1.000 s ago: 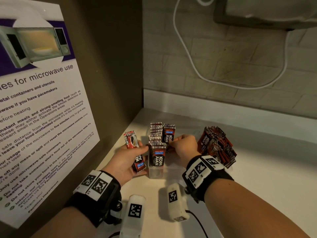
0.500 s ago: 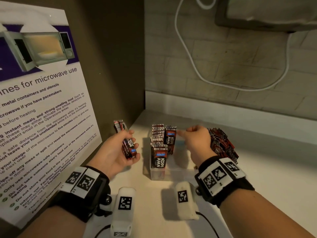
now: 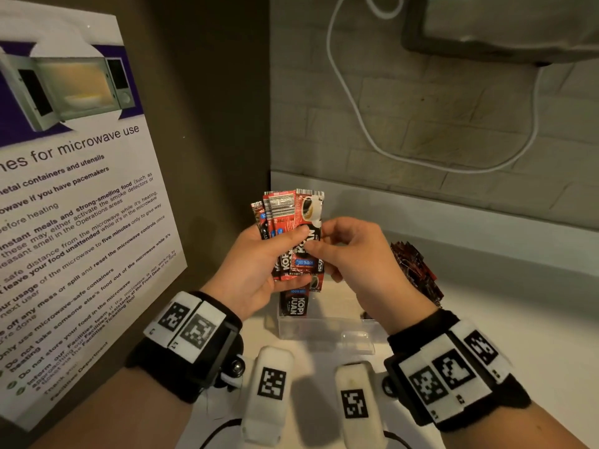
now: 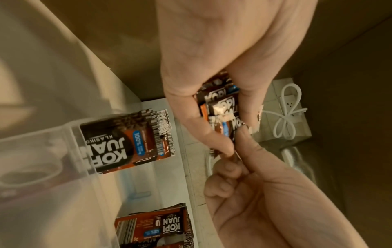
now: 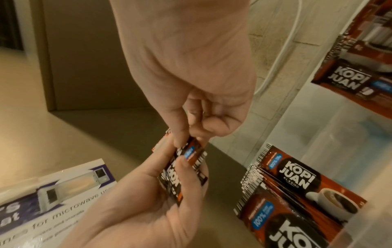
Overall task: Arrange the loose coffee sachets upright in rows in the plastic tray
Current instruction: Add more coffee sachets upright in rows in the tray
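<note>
My left hand grips a fanned bunch of red and black coffee sachets, raised above the clear plastic tray. My right hand pinches the front sachet of that bunch between thumb and forefinger. The right wrist view shows this pinch on the front sachet, with the left hand below it. Rows of upright sachets stand in the tray's left part, also seen as upright sachets. A loose pile of sachets lies right of the tray.
A microwave notice poster leans on the left wall close to my left arm. A white cable hangs on the brick back wall under an appliance. The pale counter stretches to the right.
My left hand has lifted its bunch of sachets up and toward the middle. My right hand has left the tray's sachets and come over to pinch the front sachet of the bunch.
</note>
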